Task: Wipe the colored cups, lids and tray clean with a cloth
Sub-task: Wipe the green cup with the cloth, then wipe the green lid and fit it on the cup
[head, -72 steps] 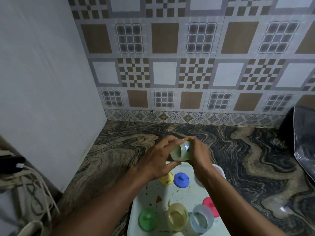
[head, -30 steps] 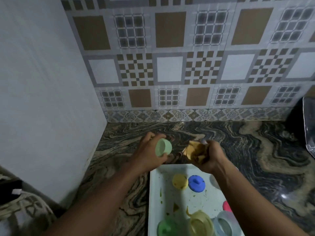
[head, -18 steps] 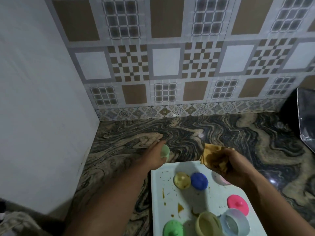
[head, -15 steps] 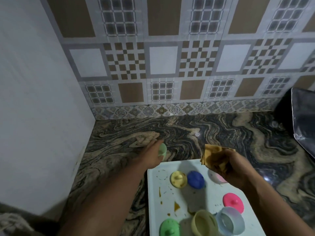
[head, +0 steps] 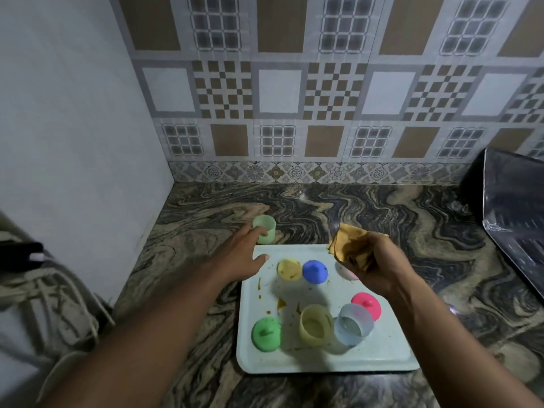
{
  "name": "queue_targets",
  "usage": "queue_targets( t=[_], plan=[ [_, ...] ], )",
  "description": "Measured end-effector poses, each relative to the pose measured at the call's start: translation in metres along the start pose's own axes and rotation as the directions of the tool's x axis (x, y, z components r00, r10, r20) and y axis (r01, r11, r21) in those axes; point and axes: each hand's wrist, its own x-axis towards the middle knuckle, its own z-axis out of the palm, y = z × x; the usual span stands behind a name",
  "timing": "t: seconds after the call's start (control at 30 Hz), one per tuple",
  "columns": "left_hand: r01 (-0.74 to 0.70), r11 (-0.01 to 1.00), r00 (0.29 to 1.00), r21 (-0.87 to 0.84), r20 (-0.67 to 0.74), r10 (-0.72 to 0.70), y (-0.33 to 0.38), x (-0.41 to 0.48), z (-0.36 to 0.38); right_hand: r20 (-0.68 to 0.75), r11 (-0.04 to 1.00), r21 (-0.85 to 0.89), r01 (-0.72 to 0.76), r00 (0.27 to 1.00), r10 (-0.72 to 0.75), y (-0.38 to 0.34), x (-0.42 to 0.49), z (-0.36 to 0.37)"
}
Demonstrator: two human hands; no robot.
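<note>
Green cup [head: 264, 233] stands upright on the marbled countertop [head: 412, 219], off the tray and just past its far left corner. On the near side of it lies the left hand [head: 243, 256], fingers loosely straight and gripping nothing; whether a fingertip touches the cup wall I cannot tell.

Next comes the pale tray [head: 323, 363], flecked with brownish smears. It carries a green lid [head: 266, 334] at its near left, a yellow lid [head: 289, 269] and a blue lid [head: 315, 270] side by side at the far edge, then a yellow cup [head: 316, 325] and a clear blue cup [head: 353, 323] touching each other, both tipped with their mouths toward the person, and a pink lid [head: 366, 304] just behind the blue cup.

Over the tray's far right corner the right hand [head: 375, 267] is clenched round a bunched, stained yellow cloth [head: 346, 245].

The next piece is probably the yellow lid: it sits just right of the free left hand and a little nearer the person, so that hand has the shorter reach, and the cloth hand hangs close enough to meet it above the tray
</note>
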Motion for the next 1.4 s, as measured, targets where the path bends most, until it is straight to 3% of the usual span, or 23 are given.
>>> queue_targets(
  t=[0.17,0.27,0.6,0.77,0.83,0.9,0.97,1.1,1.23,1.33,1.37,1.4],
  plan=[
    [-0.001,0.997,0.991,0.071,0.134,-0.008,0.024,-0.071,0.024,0.098,0.996,-0.069,0.048,0.994,-0.041,0.013,-0.048,-0.018],
    [-0.001,0.991,0.984,0.133,0.178,-0.023,0.031,-0.099,0.047,0.231,0.994,-0.098,0.052,0.973,-0.029,0.024,-0.064,-0.030],
    [0.086,0.965,0.996,0.248,0.001,-0.089,0.044,-0.126,0.083,0.408,0.957,-0.288,0.024,0.907,0.100,0.051,-0.086,-0.049],
    [0.047,0.993,0.997,0.112,-0.064,-0.040,0.041,-0.113,0.068,0.483,0.911,-0.370,0.182,0.875,0.021,0.042,-0.092,-0.035],
    [-0.006,0.999,0.993,0.040,-0.119,0.011,0.041,-0.101,0.047,0.490,0.809,-0.450,0.379,0.862,-0.131,0.037,-0.085,-0.021],
    [-0.070,0.997,0.979,-0.015,-0.193,0.066,0.043,-0.085,0.022,0.517,0.544,-0.564,0.622,0.779,-0.354,0.032,-0.071,-0.002],
    [-0.135,0.990,0.955,-0.034,-0.269,0.121,0.050,-0.070,0.001,0.591,0.259,-0.605,0.753,0.643,-0.488,0.031,-0.058,0.018],
    [-0.242,0.970,0.884,0.001,-0.412,0.221,0.059,-0.037,-0.030,0.749,-0.083,-0.548,0.833,0.444,-0.492,0.038,-0.033,0.054],
    [-0.299,0.953,0.820,0.038,-0.500,0.277,0.049,-0.012,-0.046,0.759,-0.184,-0.526,0.831,0.360,-0.542,0.047,-0.011,0.065],
    [-0.249,0.969,0.808,0.000,-0.552,0.208,0.033,0.001,-0.050,0.829,-0.271,-0.430,0.861,0.259,-0.495,0.050,-0.001,0.065],
    [-0.225,0.974,0.802,-0.022,-0.572,0.172,0.027,0.007,-0.052,0.835,-0.241,-0.417,0.877,0.265,-0.481,0.050,0.002,0.064],
    [-0.213,0.976,0.796,-0.038,-0.587,0.151,0.023,0.013,-0.055,0.798,-0.136,-0.436,0.890,0.313,-0.515,0.050,0.001,0.063]
  ],
)
